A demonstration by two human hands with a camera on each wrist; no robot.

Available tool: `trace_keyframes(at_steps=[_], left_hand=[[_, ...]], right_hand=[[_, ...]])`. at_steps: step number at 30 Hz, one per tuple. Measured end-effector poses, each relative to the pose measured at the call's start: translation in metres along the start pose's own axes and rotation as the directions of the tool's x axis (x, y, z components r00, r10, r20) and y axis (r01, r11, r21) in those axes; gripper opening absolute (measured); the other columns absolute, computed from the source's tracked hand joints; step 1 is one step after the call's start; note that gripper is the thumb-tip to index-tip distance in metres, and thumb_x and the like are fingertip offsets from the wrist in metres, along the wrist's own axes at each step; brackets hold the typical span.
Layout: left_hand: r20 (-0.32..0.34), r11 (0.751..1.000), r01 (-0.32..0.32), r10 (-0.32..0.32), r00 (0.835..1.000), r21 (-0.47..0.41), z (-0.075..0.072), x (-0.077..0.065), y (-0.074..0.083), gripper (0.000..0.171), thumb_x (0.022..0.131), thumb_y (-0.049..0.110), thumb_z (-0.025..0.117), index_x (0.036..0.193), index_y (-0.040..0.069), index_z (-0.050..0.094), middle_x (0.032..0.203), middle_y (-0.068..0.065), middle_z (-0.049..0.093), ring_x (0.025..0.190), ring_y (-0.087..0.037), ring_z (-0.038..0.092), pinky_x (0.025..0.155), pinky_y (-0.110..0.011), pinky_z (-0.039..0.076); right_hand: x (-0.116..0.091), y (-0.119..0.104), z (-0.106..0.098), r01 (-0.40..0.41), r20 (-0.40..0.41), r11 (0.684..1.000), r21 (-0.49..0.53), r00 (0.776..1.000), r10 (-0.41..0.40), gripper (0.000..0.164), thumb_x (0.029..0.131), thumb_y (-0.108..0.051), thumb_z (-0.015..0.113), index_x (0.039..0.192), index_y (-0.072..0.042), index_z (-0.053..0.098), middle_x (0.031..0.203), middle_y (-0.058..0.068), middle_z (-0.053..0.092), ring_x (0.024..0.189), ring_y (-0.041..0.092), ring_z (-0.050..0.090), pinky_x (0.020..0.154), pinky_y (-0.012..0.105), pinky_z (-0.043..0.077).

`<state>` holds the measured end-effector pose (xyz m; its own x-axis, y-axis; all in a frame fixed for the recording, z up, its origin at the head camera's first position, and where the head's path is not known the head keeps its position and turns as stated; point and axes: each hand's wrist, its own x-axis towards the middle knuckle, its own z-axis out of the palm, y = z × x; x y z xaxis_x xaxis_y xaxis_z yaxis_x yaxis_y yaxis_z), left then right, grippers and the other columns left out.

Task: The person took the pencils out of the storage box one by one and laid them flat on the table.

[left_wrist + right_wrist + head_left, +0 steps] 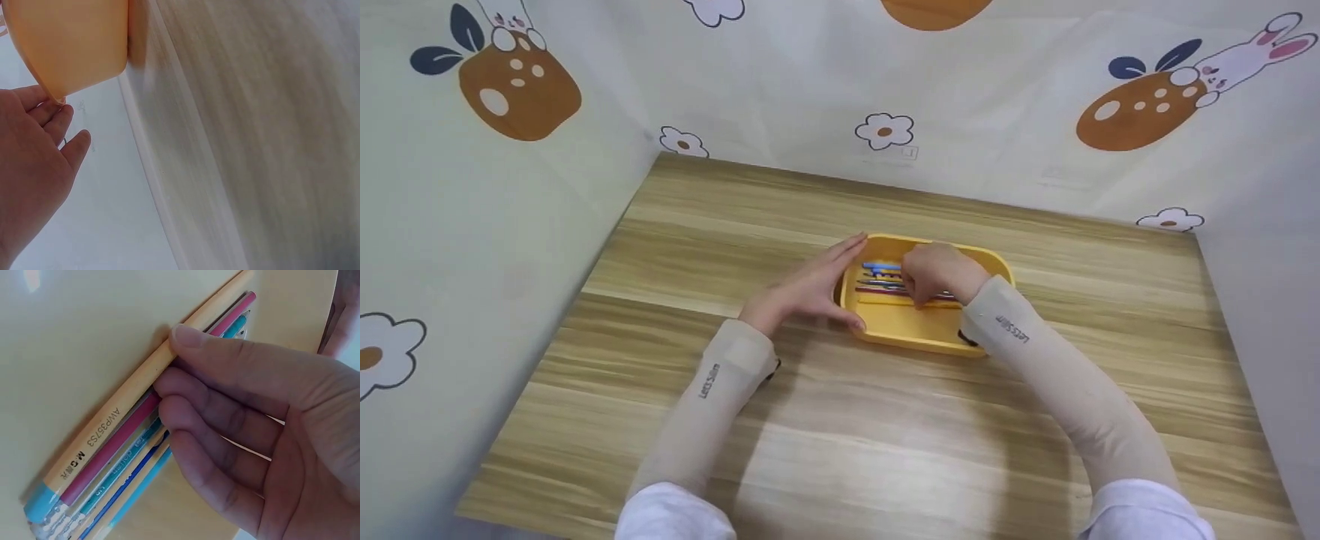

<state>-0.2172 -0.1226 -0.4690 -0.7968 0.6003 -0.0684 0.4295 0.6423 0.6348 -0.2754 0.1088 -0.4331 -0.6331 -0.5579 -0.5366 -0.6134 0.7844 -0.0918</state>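
A yellow plastic tray (911, 343) stands on the wooden table, with several pens and pencils lying side by side in it. My left hand (804, 291) spans the tray's left end, thumb at the front corner and straight fingers at the back. In the left wrist view its fingertips touch the rim. My right hand (936, 270) reaches inside the tray. Close up, its thumb and curled fingers pinch a yellow pencil (126, 396) with a blue end, at the edge of the row. Beside that lie a pink pencil (93, 478) and a teal pen (118, 467).
Bare wooden tabletop (840, 442) surrounds the tray. Behind and to the sides rise pale cloth walls (997, 150) printed with oranges, rabbits and flowers.
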Motion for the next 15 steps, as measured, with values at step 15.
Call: trace_keyframes(at_steps=[15], left_hand=[[0.012,0.999,0.031,-0.031,0.999,0.011,-0.002,-0.001,0.003,0.135,0.063,0.072,0.079,0.162,0.016,0.006,0.17,0.004,0.002,0.157,-0.022,0.01,0.128,-0.043,0.019]], right_hand=[[-0.015,0.01,-0.009,0.12,-0.077,0.981,0.153,0.991,-0.109,0.007,0.08,-0.008,0.067,0.076,-0.013,0.063,0.071,-0.003,0.055,0.066,0.015,0.048,0.058,0.026,0.037]])
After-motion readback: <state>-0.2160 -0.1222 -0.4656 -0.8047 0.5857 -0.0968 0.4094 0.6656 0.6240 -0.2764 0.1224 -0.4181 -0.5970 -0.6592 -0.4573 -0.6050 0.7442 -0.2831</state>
